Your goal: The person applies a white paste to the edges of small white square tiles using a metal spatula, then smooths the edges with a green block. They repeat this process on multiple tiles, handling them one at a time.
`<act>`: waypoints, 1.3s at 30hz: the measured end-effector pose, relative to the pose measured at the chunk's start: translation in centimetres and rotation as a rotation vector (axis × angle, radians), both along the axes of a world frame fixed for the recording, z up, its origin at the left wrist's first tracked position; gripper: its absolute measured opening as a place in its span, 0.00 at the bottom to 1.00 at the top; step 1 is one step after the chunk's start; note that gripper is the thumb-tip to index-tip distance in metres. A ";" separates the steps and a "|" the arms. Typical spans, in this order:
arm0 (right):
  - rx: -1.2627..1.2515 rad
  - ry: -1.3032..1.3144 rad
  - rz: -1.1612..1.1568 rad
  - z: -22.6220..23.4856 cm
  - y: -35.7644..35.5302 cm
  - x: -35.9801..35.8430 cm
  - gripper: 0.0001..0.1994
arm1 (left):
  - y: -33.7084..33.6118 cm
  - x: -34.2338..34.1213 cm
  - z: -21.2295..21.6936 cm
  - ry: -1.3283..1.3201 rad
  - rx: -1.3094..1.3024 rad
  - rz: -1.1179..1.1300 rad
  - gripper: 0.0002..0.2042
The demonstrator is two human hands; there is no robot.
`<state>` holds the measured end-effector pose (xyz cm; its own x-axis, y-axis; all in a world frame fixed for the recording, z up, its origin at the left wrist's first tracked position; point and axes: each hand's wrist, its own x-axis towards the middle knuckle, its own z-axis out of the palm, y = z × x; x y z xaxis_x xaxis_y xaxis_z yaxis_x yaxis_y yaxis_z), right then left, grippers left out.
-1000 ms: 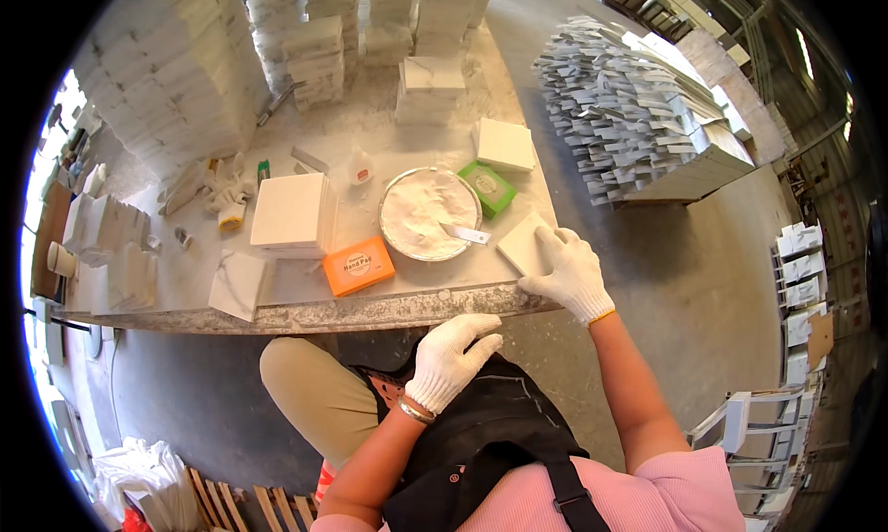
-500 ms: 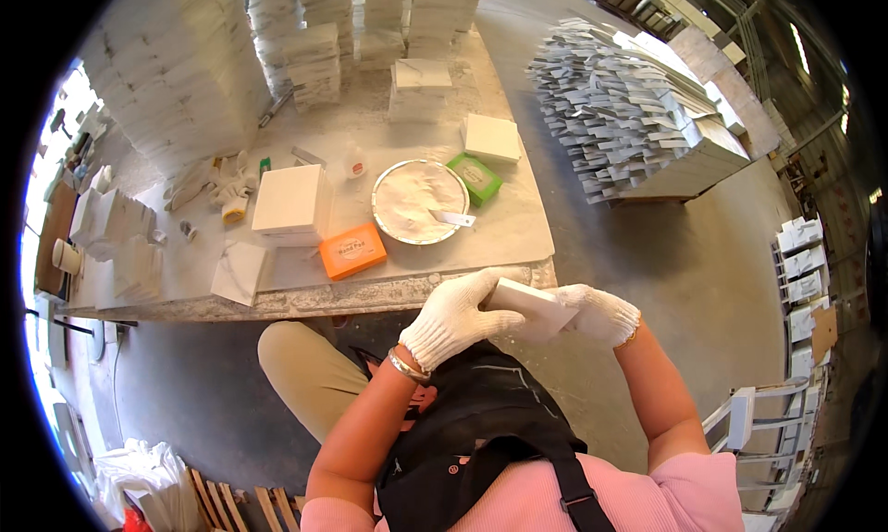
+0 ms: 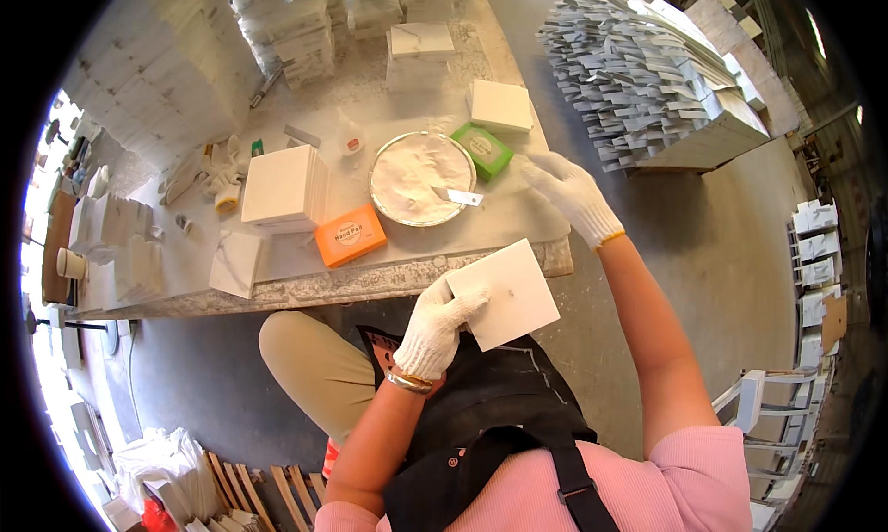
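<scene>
My left hand (image 3: pixel 437 327), in a white knit glove, grips a square white tile (image 3: pixel 511 296) by its left side, thumb across the pale face. A small dark spot marks that face. My gloved right hand (image 3: pixel 573 199) is stretched out past the table's right edge with nothing visible in it, its fingers extended beside the green box (image 3: pixel 483 151). Left of that box stands a round bowl of white powder or paste (image 3: pixel 418 180), with a flat metal blade (image 3: pixel 462 197) resting in it. An orange box (image 3: pixel 351 237) sits in front of the bowl.
The worktable (image 3: pixel 407 275) carries a stack of white tiles (image 3: pixel 282 188), a veined tile (image 3: pixel 235 262), loose gloves (image 3: pixel 220 176) and a small bottle (image 3: pixel 351 142). Tall tile stacks (image 3: pixel 153 69) rise at the back left. A loaded pallet (image 3: pixel 638 88) stands on the floor at right.
My right hand has let go of the tile and moved up and away toward the green box. My left hand has turned the tile so its broad face shows.
</scene>
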<state>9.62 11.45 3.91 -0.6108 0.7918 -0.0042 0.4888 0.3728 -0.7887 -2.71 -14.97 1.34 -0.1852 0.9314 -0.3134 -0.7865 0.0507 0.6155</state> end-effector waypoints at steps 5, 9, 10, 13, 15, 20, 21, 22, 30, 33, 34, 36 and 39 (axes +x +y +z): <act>0.489 -0.384 0.127 0.2 -1.1 -4.9 0.33 | -0.2 -0.2 -0.3 -0.015 -0.054 0.082 0.22; 0.617 -0.422 0.134 -1.7 0.3 -5.1 0.32 | 0.3 0.2 -0.1 -0.082 -0.041 0.088 0.25; 0.648 -0.417 0.121 -1.6 0.4 -5.4 0.30 | 0.4 0.2 -0.5 -0.086 -0.047 0.091 0.27; 0.617 -0.335 0.088 -1.6 0.2 -4.4 0.27 | 0.4 0.6 -1.0 -0.111 -0.058 0.110 0.27; 0.544 -0.349 0.043 -0.8 -0.3 -2.4 0.26 | 0.6 0.7 -1.3 -0.114 -0.059 0.112 0.26; 0.512 -0.457 0.044 -0.2 -1.6 3.1 0.26 | 1.4 1.4 -1.3 -0.148 -0.043 0.090 0.26; 0.560 -0.412 0.049 -0.6 -2.0 3.2 0.27 | 1.5 1.5 -1.3 -0.152 -0.042 0.081 0.26; 0.617 -0.362 0.046 -1.2 -2.1 3.3 0.28 | 2.0 1.6 -1.1 -0.150 -0.032 0.065 0.26; 0.564 -0.105 -0.048 -2.6 -0.3 4.4 0.28 | 5.8 1.6 0.1 0.145 -0.142 -0.017 0.23; -0.200 0.319 -0.308 -2.3 -0.7 8.8 0.29 | 8.4 1.2 1.2 0.222 -0.185 -0.122 0.24; -0.278 0.348 -0.345 -2.1 -1.2 10.0 0.30 | 9.4 1.1 0.9 0.246 -0.164 -0.134 0.23; -0.440 0.398 -0.423 -1.7 -2.3 12.0 0.31 | 11.7 1.0 -0.3 0.287 -0.130 -0.163 0.22; -0.597 0.556 -0.530 -4.6 -2.9 14.6 0.32 | 15.2 2.1 -0.6 0.384 -0.104 -0.159 0.18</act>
<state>24.20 8.59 -0.64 -0.2122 0.9258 -0.3128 -0.0215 -0.3244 -0.9457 -0.59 0.22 0.74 -0.1633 0.9248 -0.3436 -0.4785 0.2304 0.8473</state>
